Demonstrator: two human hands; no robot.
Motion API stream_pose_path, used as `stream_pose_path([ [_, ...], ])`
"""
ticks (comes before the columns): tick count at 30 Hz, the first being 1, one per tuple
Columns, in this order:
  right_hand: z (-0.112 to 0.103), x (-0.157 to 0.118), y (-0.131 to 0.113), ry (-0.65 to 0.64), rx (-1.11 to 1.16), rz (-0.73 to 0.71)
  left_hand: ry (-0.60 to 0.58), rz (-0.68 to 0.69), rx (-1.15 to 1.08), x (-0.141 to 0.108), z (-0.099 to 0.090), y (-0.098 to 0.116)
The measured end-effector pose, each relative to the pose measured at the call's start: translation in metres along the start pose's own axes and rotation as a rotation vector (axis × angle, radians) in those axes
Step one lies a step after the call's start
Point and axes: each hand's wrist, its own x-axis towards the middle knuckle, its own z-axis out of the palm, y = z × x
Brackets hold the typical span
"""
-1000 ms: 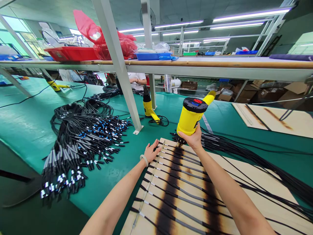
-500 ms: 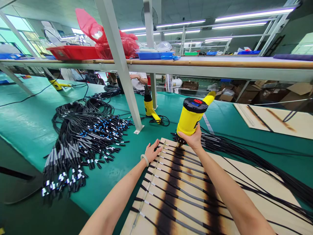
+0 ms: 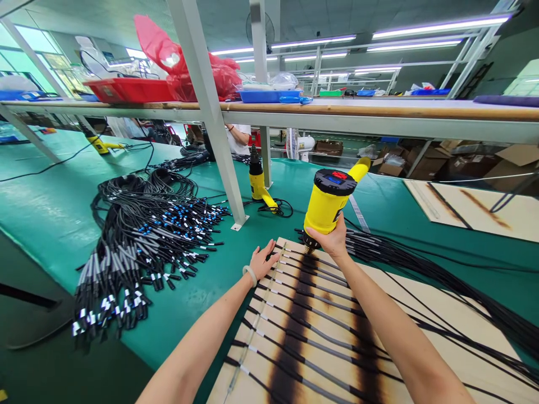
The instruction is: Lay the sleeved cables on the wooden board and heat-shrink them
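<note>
A yellow heat gun [image 3: 328,205] sits in the right hand [image 3: 332,235], fingers wrapped closed around its body, its black nozzle pointing down just above the far end of a row of black cables [image 3: 320,331] laid side by side across a scorched wooden board [image 3: 425,314]. The left hand [image 3: 261,261], wearing a pale bangle [image 3: 248,272], rests with fingers spread, holding nothing, its fingertips at the board's edge. Left of the board, a large heap of black cables with blue and white bands [image 3: 143,252] lies on the green bench mat [image 3: 202,320], and a second yellow heat gun [image 3: 256,179] stands upright beside a white shelf post [image 3: 214,151].
</note>
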Motion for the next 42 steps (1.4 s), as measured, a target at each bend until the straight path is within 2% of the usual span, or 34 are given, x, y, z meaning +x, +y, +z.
stream_pose_path([
  [11, 0.001, -0.001, -0.009, 0.001, -0.001, -0.023, 0.004, -0.009, 0.002, 0.000, -0.001, 0.002],
  [35, 0.002, -0.002, -0.007, -0.005, -0.035, -0.007, 0.011, 0.013, 0.013, 0.000, 0.002, -0.003],
  [38, -0.002, -0.004, -0.008, -0.010, -0.033, -0.005, 0.005, 0.009, -0.002, 0.000, 0.001, -0.002],
  [42, -0.018, -0.012, -0.009, -0.015, -0.053, 0.002, 0.004, 0.004, -0.014, 0.000, 0.000, 0.000],
])
